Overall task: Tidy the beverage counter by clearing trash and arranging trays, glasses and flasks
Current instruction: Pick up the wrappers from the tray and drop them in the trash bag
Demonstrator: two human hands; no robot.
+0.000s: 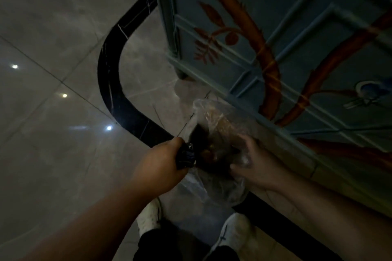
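Gripping a dark crumpled thing (186,155), the left hand (158,167) is closed around it at the mouth of a clear bag (214,118); what the dark thing is cannot be told in the dim light; the right hand (257,166) is held open, fingers spread against the bag's near side, seemingly steadying it; the bag sits low between the two hands, just beside the foot of a blue painted cabinet (297,48), above the tiled floor (53,38), with brownish rubbish seen inside; trash clearing is judged to be under way, the dark thing not yet dropped in; no trays, glasses or flasks are in view, so their arranging cannot be judged and is presumed left.
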